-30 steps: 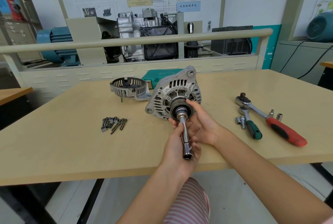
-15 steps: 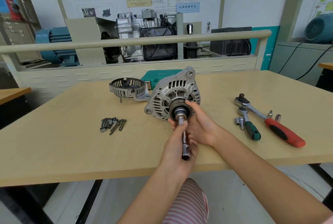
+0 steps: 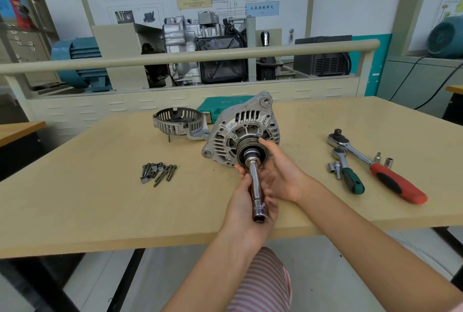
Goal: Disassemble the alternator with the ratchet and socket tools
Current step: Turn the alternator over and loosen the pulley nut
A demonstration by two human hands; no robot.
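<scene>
The silver alternator [image 3: 240, 131] stands on the table, its pulley facing me. A long chrome deep socket [image 3: 256, 186] is seated on the pulley's centre and points toward me. My left hand [image 3: 246, 207] grips the socket's shaft near its free end. My right hand [image 3: 280, 173] holds the black pulley, thumb on its upper right rim and fingers under it. A red-handled ratchet [image 3: 375, 168] and a smaller green-handled ratchet [image 3: 348, 173] lie on the table to the right, untouched.
The removed rear cover [image 3: 180, 123] lies behind the alternator on the left. A pile of bolts [image 3: 157, 172] sits left of my hands. Loose small sockets [image 3: 384, 160] lie by the ratchets. A green tool case [image 3: 215, 108] stands at the table's back edge.
The view has shifted slightly. My left hand's grip on the socket has turned a little; my right hand stays on the pulley.
</scene>
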